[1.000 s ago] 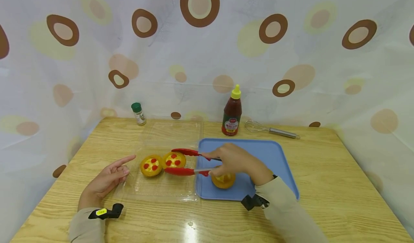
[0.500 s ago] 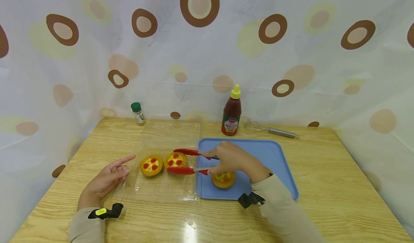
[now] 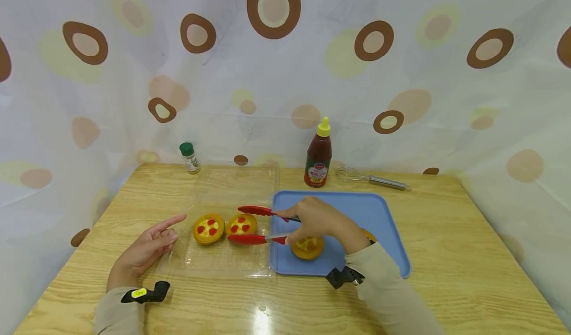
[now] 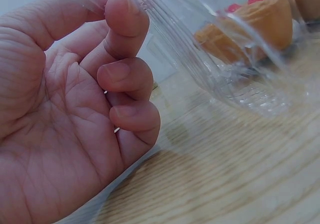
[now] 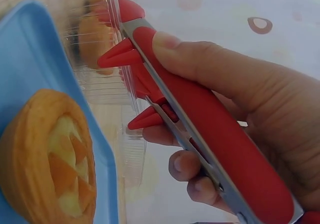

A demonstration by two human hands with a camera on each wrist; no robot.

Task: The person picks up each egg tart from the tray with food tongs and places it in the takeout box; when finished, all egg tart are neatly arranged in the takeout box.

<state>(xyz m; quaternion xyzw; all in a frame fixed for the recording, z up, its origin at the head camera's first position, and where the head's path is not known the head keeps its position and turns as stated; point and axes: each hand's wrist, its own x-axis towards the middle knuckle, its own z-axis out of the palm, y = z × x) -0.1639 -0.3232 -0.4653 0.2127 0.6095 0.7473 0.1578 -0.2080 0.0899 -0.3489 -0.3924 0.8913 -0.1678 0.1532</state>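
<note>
Red-tipped tongs (image 3: pixel 247 239) are held by my right hand (image 3: pixel 321 223), thumb and fingers around the handles in the right wrist view. The tongs' spread tips lie either side of the right-hand tart (image 3: pixel 241 227), which has red and yellow topping, inside the clear container (image 3: pixel 223 263). A similar tart (image 3: pixel 208 229) sits left of it. At the container's left edge, my left hand (image 3: pixel 147 248) pinches the rim, index finger extended, other fingers curled. On the blue tray (image 3: pixel 357 201), a tart (image 3: pixel 308 247) lies below my right hand.
Behind stand a green-capped shaker (image 3: pixel 190 159) and a red sauce bottle (image 3: pixel 318 161) with a yellow nozzle. A metal whisk (image 3: pixel 374 179) lies behind the tray. Part of another tart (image 3: pixel 368 234) shows beside my right wrist.
The tongs' tips stand slightly farther apart than half a second ago. The right-hand tart has shifted a little towards the near edge. My left hand has stayed in place.
</note>
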